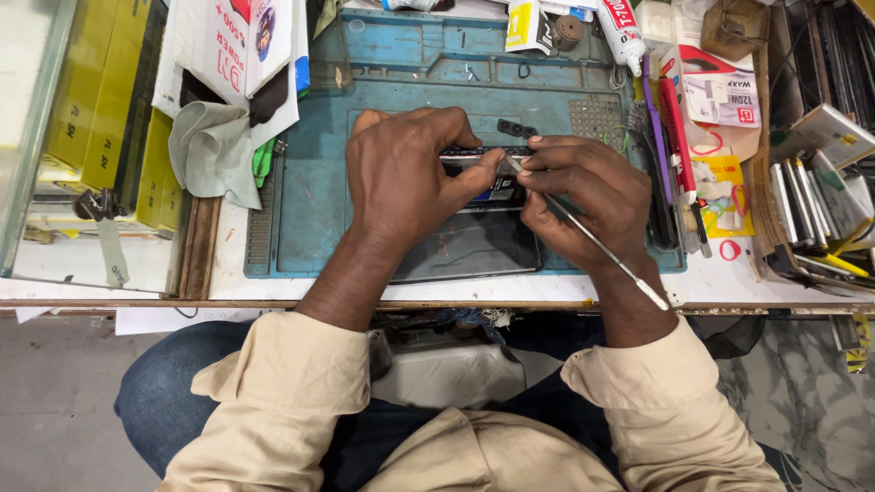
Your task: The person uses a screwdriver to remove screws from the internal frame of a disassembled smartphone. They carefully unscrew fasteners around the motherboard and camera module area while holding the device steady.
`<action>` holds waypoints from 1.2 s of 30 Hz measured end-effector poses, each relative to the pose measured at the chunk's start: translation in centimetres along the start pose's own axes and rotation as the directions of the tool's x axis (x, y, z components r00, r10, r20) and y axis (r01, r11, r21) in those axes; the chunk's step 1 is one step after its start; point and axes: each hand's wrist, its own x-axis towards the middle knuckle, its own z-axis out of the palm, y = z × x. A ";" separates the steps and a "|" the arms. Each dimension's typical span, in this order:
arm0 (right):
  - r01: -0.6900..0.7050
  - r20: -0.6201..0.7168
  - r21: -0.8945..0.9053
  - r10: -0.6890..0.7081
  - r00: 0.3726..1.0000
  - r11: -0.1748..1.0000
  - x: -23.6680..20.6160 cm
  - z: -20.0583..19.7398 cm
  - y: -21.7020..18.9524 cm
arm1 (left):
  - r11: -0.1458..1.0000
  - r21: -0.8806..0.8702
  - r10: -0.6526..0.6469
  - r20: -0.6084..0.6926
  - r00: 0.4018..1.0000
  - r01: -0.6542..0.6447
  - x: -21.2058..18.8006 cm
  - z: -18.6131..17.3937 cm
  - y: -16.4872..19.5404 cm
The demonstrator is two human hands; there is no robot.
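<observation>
An opened phone [483, 196] lies on a blue work mat [319, 210], with its dark back panel [469, 248] showing below my hands. My left hand [406, 178] presses down on the phone's upper part, thumb and fingers gripping its edge. My right hand [588, 196] holds a thin metal tool [597, 244] like a pen, its tip touching the phone's top edge near my left thumb. Most of the phone is hidden under both hands.
A grey cloth [214, 150] and yellow boxes [105, 91] sit at the left. A glue tube [622, 32], purple and red tools [670, 128], packets and a box of phone parts [820, 191] crowd the right. A small black part [516, 128] lies on the mat.
</observation>
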 end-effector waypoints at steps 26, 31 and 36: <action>0.012 0.004 -0.019 -0.011 1.000 1.000 0.7 0.7 -0.9 | 0.994 -0.108 0.004 0.042 0.999 0.001 -0.5 -1.2 -0.6; 0.045 0.026 -0.050 -0.044 0.999 0.998 0.9 1.1 -1.4 | 0.993 -0.114 -0.007 0.051 0.999 0.012 -0.6 -1.5 -0.6; 0.051 0.048 -0.019 -0.050 0.998 0.999 1.1 1.1 -1.6 | 0.993 -0.120 -0.010 0.051 0.999 0.016 -0.7 -1.6 -0.5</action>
